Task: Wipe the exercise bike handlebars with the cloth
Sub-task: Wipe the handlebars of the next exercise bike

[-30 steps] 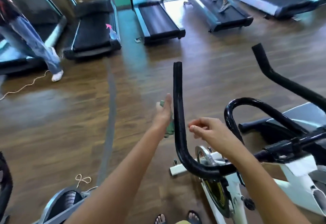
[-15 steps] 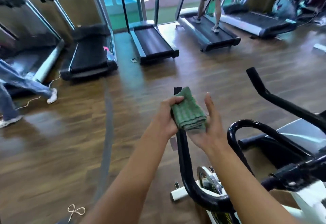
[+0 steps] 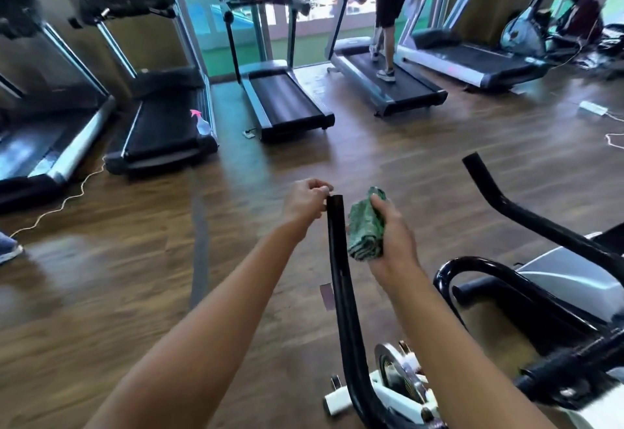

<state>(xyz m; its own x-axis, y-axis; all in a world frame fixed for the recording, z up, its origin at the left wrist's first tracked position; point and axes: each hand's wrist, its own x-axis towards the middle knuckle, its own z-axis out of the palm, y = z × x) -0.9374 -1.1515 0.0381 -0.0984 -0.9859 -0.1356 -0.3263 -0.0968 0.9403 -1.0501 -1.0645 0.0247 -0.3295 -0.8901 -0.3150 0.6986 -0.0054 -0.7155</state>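
1. Presently, the right hand (image 3: 393,243) grips a folded green cloth (image 3: 366,229), fingers and thumb closed round it; the cloth stands roughly upright against the palm.
2. The cloth sits just beside the left handlebar (image 3: 339,270), on its right side and near its upper end; whether the two touch cannot be told.
3. The left hand (image 3: 304,204) is on the opposite side of that bar, level with its tip; fingers curled tight, thumb against forefinger; whether it pinches the bar's end cannot be told.
4. The left handlebar is a black tube rising from the exercise bike (image 3: 398,395) low in the view; the right handlebar (image 3: 506,207) angles upward well apart to the right; a black looped bar (image 3: 472,268) lies between them.
5. The bike's frame is white; a metal flywheel (image 3: 391,366) shows just beside the right forearm.
6. Surroundings: a wooden floor (image 3: 135,276); a row of treadmills (image 3: 287,104) along the far side; a spray bottle (image 3: 202,123) with a pink trigger resting on the edge of one; a person (image 3: 385,16) on the belt of another; a white power strip (image 3: 592,107) on the floor at right; a pale cord (image 3: 67,199) trailing across the floor at left.
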